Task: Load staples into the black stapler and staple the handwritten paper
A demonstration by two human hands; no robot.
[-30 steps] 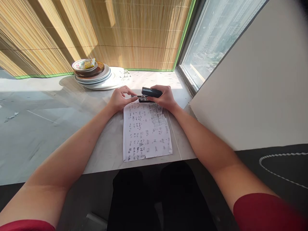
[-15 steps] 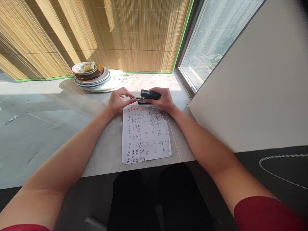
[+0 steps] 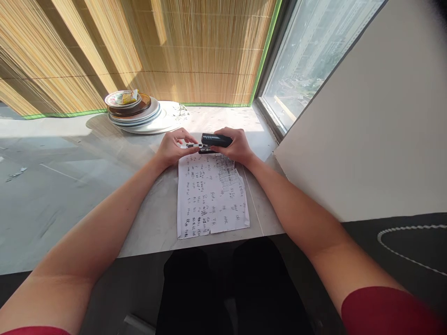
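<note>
A black stapler (image 3: 213,139) lies sideways over the top edge of a handwritten sheet of paper (image 3: 209,204). My right hand (image 3: 236,143) is closed round its right half, thumb low on the front and fingers over the back. From its left end juts a thin metal staple tray (image 3: 194,145). The thumb and forefinger of my left hand (image 3: 173,146) are around this tray, the thumb below and the forefinger above. Whether staples are inside is too small to make out. The right part of the stapler is hidden by my right hand.
A stack of plates (image 3: 134,122) with a small yellow packet (image 3: 129,97) on top stands at the back left of the grey tabletop (image 3: 87,172). Behind hangs a bamboo blind (image 3: 202,56). To the right are a window (image 3: 296,79) and a white wall (image 3: 370,139).
The stapler has dropped slightly and shifted a little left in my right hand. My left thumb has moved down a little, and more of the tray shows between the left fingertips.
</note>
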